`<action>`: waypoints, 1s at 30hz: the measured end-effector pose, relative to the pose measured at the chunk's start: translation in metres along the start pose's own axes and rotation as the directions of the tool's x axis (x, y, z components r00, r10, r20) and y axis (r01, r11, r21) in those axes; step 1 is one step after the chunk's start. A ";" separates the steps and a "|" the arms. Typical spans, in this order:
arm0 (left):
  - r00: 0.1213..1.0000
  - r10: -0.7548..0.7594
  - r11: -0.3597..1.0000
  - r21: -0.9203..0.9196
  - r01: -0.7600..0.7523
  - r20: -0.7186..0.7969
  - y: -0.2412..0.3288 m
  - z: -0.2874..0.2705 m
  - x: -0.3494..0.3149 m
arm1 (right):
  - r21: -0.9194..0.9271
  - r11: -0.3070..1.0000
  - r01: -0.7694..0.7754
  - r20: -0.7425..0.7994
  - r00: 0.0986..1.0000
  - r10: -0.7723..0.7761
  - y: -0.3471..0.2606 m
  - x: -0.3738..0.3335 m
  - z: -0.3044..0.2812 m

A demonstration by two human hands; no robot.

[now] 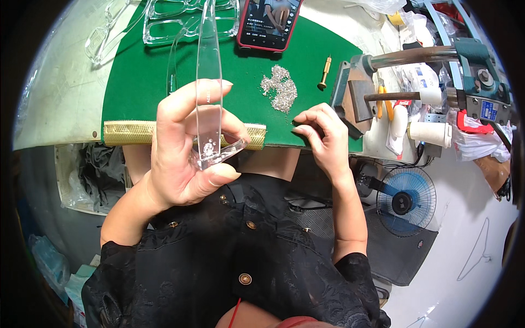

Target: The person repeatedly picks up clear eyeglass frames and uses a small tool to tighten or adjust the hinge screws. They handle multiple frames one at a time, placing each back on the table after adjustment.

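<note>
My left hand (183, 147) is raised over the table's front edge, its fingers and thumb closed on a clear plastic eyeglass frame. One long temple (209, 71) of that frame points away from me, and small metal bits show near its hinge end. My right hand (324, 136) rests at the edge of the green mat (235, 82), thumb and forefinger brought together. Whatever those fingertips may hold is too small to make out. Just beyond them lies a loose pile of tiny silvery metal parts (284, 90), like screws or hinge pieces.
More clear eyeglass frames (164, 30) lie at the far left. A phone (268, 24) stands at the back, a small brass screwdriver (325, 74) to its right. A gold mesh strip (128, 133) lines the front edge. A green press (421, 60) and a fan (404, 202) are rightward.
</note>
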State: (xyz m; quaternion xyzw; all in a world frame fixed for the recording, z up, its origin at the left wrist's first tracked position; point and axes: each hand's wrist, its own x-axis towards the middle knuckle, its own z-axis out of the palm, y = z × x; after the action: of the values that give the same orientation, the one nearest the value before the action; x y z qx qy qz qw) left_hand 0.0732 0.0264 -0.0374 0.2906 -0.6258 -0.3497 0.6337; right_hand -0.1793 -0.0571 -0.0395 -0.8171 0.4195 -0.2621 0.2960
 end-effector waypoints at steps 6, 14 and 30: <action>0.999 0.002 1.000 0.011 -0.002 0.048 -0.001 -0.003 0.000 | -0.052 0.999 -0.010 -0.047 0.999 0.008 -0.001 -0.001 0.008; 0.999 -0.010 1.000 0.024 0.009 0.033 -0.001 -0.003 -0.001 | -0.188 0.978 0.094 -0.018 0.995 -0.099 -0.004 0.005 0.008; 0.993 -0.032 0.998 0.054 0.026 0.116 0.011 0.001 0.009 | -0.415 0.891 0.185 0.069 0.983 -0.171 -0.014 0.008 0.008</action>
State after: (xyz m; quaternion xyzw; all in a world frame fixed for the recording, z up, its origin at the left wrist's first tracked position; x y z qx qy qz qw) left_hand 0.0730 0.0258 -0.0228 0.2954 -0.6664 -0.3585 0.5832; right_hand -0.1622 -0.0549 -0.0338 -0.9005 0.3848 -0.1791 0.0949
